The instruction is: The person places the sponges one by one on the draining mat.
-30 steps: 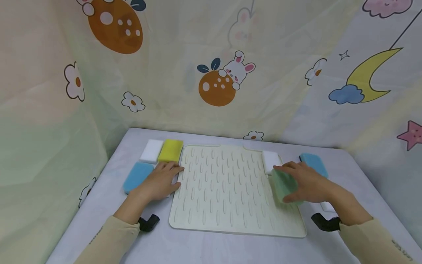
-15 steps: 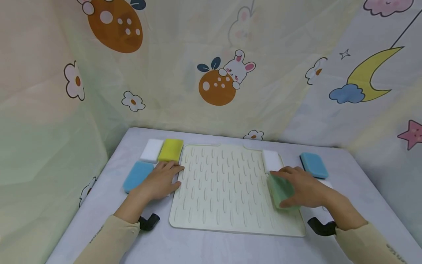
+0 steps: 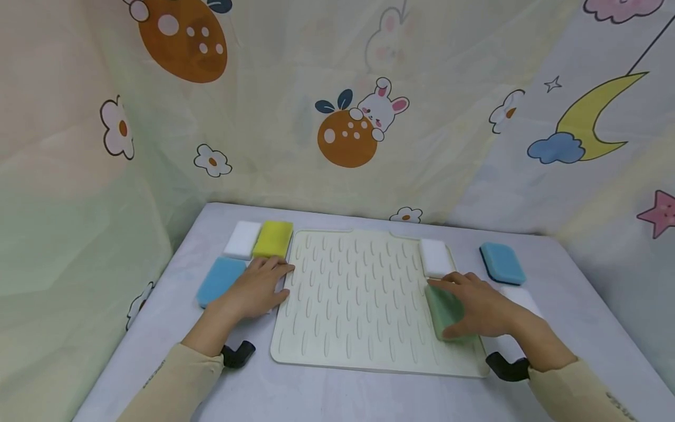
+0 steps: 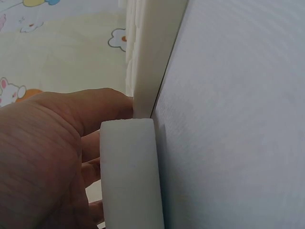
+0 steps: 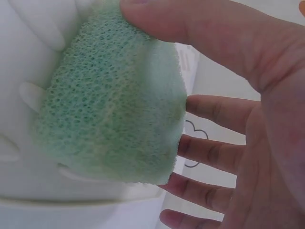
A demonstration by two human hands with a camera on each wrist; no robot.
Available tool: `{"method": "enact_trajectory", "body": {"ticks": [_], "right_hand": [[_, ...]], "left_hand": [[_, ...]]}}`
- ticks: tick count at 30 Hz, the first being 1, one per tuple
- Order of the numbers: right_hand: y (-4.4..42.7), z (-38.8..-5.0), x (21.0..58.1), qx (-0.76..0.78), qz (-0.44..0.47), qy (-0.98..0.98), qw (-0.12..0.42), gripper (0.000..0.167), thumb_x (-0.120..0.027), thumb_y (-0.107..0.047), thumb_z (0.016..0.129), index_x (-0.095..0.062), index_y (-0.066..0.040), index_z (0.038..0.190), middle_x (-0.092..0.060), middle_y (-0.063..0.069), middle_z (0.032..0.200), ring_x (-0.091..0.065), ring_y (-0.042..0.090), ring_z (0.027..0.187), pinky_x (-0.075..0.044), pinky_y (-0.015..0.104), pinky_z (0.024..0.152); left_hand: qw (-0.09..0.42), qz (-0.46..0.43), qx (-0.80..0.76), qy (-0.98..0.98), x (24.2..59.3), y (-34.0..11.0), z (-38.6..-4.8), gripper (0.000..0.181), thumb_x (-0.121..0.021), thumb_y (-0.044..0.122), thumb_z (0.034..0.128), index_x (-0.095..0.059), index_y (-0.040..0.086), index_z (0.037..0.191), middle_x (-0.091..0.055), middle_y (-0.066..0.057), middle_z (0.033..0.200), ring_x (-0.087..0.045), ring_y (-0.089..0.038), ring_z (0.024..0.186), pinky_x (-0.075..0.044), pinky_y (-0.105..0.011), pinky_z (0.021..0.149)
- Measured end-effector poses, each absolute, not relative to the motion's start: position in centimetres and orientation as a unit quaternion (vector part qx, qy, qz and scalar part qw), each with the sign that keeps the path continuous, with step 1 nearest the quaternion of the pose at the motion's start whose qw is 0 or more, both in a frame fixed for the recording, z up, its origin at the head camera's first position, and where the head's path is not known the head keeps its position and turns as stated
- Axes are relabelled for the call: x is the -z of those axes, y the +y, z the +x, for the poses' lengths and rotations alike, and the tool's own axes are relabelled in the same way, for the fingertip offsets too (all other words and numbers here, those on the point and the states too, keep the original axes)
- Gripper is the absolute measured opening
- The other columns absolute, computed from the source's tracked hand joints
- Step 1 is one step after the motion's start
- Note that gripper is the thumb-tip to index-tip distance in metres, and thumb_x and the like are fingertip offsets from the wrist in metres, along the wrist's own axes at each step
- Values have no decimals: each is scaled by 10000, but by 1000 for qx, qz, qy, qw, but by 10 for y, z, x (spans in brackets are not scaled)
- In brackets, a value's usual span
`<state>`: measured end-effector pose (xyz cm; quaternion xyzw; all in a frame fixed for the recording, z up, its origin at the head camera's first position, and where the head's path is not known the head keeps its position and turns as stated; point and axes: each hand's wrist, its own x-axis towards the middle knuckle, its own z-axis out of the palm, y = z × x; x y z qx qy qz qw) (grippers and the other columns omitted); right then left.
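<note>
A cream ridged mat (image 3: 358, 305) lies on the table. On its right side is a green sponge (image 3: 444, 310), which my right hand (image 3: 482, 308) grips between thumb and fingertips; the right wrist view shows the porous sponge (image 5: 109, 105) against the mat. Just behind it on the mat sits a white sponge (image 3: 436, 258). My left hand (image 3: 256, 290) rests at the mat's left edge, thumb and fingertips touching it. Beside that palm, a white block (image 4: 131, 176) stands close to the mat's side (image 4: 155, 52) in the left wrist view.
Left of the mat lie a white sponge (image 3: 242, 240), a yellow sponge (image 3: 273, 239) and a blue sponge (image 3: 221, 282). To the right are a blue sponge (image 3: 503, 263) and a white one (image 3: 522, 298), partly behind the right arm. A patterned cloth (image 3: 263, 117) hangs behind the table.
My right hand and the green sponge have moved left and toward the mat's front, and the sponge lies flatter, just in front of the white one. The left hand has stayed in place.
</note>
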<state>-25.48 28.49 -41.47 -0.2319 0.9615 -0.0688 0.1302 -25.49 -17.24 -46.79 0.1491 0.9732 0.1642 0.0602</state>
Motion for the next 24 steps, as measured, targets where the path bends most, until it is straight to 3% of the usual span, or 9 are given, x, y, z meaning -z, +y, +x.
{"method": "enact_trajectory", "body": {"ticks": [12, 24], "right_hand": [[287, -255, 424, 81, -233, 961, 128, 1064, -928, -537, 681, -464, -173, 1567, -518, 137, 1462, -490, 391, 1284, -486, 589, 968], [289, -255, 430, 107, -215, 960, 143, 1120, -927, -574, 665, -424, -196, 1592, -472, 150, 1512, -449, 401, 1324, -479, 614, 1003]], "left_hand": [[63, 148, -162, 974, 468, -172, -256, 554, -684, 283, 996, -538, 134, 1509, -468, -103, 1548, -380, -399, 1418, -384, -579, 1161], [65, 152, -164, 972, 466, -173, -255, 548, -679, 281, 999, -538, 127, 1506, -464, -114, 1555, -372, -411, 1427, -380, -584, 1166]]}}
